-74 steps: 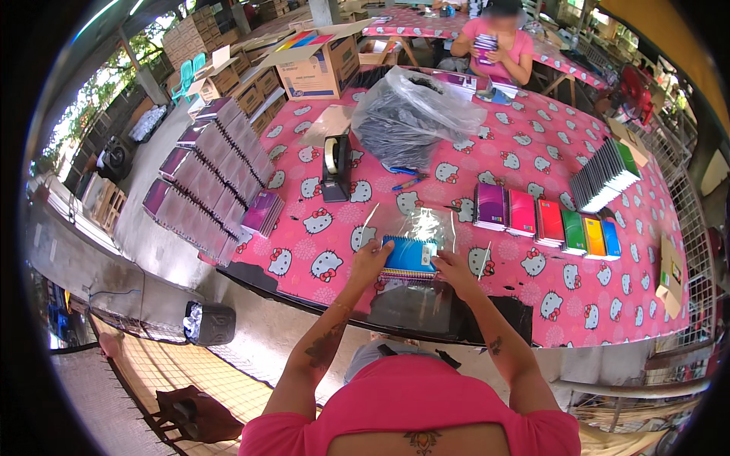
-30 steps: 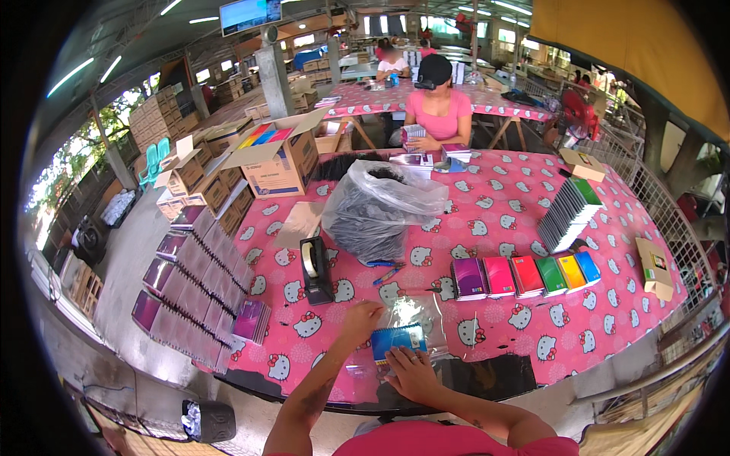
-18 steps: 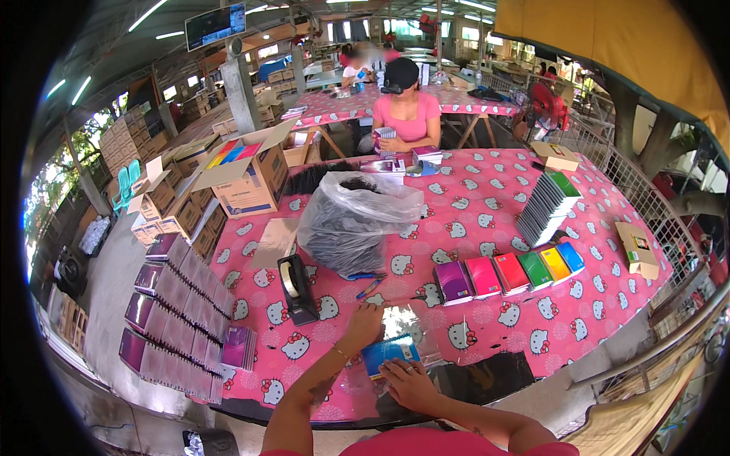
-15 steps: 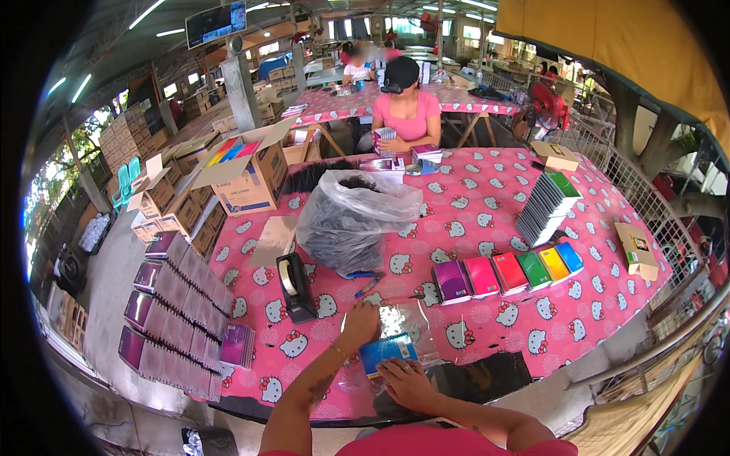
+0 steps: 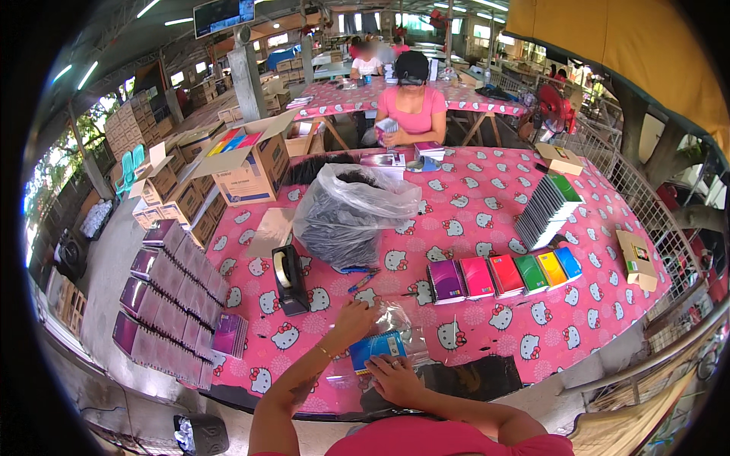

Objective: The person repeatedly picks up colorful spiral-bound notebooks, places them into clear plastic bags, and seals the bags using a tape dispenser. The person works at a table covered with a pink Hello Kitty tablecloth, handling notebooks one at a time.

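Observation:
A blue spiral notebook [image 5: 376, 349] lies near the table's front edge, on a clear plastic sheet or sleeve [image 5: 411, 338]. My right hand [image 5: 397, 381] rests on the notebook's lower right part, fingers spread and flat. Just beyond the notebook's upper left corner, my left hand [image 5: 354, 322] has its fingers closed at the plastic's far edge; the exact grip is small and partly hidden. Beyond that hand lie pens [image 5: 362, 280], and to the left stands a black tape dispenser [image 5: 291, 281].
Purple notebooks in rows of stacks [image 5: 171, 304] stand left. A plastic bag of dark material [image 5: 342, 220] sits mid-table. Colored notebooks [image 5: 490, 276] line the right, before a tall notebook stack [image 5: 547, 213]. An open carton [image 5: 255, 171] is far left. A co-worker [image 5: 411, 110] sits opposite.
My view has shifted slightly. My left hand stays by the plastic's far edge and my right hand stays on the blue notebook. The co-worker opposite has tilted the notebooks in hand.

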A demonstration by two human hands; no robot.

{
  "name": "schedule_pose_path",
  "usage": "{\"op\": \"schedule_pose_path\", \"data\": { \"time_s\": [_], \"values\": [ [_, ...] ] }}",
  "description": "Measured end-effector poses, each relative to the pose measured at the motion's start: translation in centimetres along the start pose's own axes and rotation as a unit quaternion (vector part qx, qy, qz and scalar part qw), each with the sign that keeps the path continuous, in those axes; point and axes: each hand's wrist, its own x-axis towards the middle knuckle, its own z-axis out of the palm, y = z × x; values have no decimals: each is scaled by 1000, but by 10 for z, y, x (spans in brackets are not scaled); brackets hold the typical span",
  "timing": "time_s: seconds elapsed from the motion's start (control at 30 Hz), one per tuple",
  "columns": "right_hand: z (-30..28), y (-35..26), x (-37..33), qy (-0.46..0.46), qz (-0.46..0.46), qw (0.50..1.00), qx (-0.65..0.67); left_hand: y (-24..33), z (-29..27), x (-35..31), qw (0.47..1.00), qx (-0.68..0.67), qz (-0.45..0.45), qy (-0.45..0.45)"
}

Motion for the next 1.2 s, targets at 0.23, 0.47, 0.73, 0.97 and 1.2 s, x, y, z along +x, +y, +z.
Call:
{"op": "schedule_pose_path", "data": {
  "time_s": [0.23, 0.47, 0.73, 0.97, 1.2],
  "values": [
    [3, -11, 0, -1, 33, 999, 3, 48, -43, -47, 992, -114, -23, -42],
    [29, -2, -5, 1, 25, 999, -26, 90, -3, -88, 986, -113, -108, 51],
    [5, 16, 2, 96, 138, 960, 222, 84, -4, -93, 977, -165, -131, 29],
    [-13, 48, 11, -21, -8, 997, -79, 94, -5, -98, 984, -104, -119, 78],
    [-8, 48, 4, 32, -41, 996, -73, -47, -28, -126, 905, -70, -326, 263]
  ]
}}
